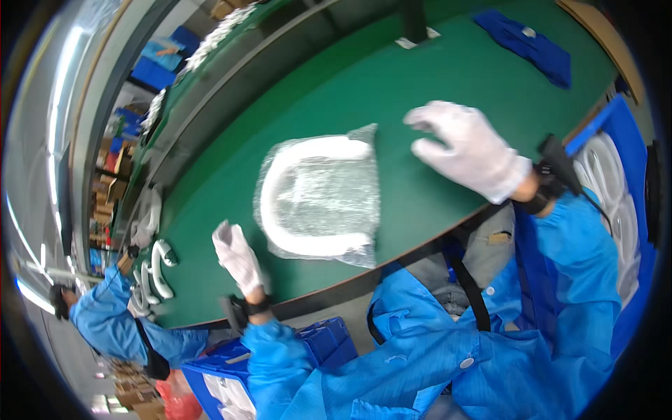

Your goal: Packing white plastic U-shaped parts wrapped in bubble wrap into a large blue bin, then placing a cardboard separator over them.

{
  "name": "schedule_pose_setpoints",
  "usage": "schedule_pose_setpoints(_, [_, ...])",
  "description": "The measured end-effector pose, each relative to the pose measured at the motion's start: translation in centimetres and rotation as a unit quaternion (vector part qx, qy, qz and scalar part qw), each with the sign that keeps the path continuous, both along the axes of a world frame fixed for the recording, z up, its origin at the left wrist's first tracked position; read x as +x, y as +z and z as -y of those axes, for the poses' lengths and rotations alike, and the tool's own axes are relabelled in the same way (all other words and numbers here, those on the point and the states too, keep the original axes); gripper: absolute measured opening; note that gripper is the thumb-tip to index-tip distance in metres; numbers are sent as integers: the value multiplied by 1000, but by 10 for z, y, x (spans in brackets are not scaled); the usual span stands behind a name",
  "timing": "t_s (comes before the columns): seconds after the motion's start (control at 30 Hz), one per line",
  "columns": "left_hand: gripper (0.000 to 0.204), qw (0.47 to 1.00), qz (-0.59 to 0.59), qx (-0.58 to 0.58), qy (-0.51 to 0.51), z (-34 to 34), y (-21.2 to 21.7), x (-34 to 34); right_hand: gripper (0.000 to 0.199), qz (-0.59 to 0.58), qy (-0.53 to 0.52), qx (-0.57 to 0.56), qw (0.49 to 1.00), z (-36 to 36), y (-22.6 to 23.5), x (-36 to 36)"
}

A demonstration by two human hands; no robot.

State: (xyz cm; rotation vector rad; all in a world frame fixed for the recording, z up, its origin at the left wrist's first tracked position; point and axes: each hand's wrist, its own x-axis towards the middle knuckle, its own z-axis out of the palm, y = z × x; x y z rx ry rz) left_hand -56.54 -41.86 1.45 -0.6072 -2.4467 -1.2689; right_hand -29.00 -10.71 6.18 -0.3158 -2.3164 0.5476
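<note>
A white U-shaped part (270,199) lies flat on the green tabletop, inside a clear, crinkled plastic bag (322,199). The curved side of the part faces left, and its two ends point right. My left hand (238,257), in a white glove, is just left of the bag's lower left corner, apart from it, with fingers stretched out and nothing held. To the right of the bag hovers my gloved right hand (465,148), its thumb and bent fingers apart around nothing. Both hands are slightly blurred.
More white curved parts (162,269) lie at the table's left end, beside a co-worker in a blue coat (108,308). Blue bins stand at right (612,115) and lower left (329,343), holding white parts. A blue cloth (528,49) and a dark post (414,21) are at the far side.
</note>
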Motion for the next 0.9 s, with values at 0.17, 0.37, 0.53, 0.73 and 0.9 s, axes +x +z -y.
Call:
schedule_pose_setpoints(0.17, [45, 926, 327, 186, 11, 21, 15, 120, 46, 189, 37, 122, 974, 43, 22, -147])
schedule_pose_setpoints(0.37, [42, 832, 450, 272, -177, -9, 16, 110, 51, 350, 151, -9, 924, 41, -6, -218])
schedule_pose_setpoints(0.53, [38, 936, 306, 150, -85, -34, 11, 88, 69, 249, 147, -44, 956, 11, -22, -190])
schedule_pose_setpoints(0.73, [35, 917, 154, 327, -170, -71, 33, 80, 78, 146, 69, -175, 971, 23, 37, -105])
schedule_pose_setpoints(0.9, [50, 937, 6, 263, -231, -93, 49, 83, 107, -72, 215, -250, 941, 8, 47, -64])
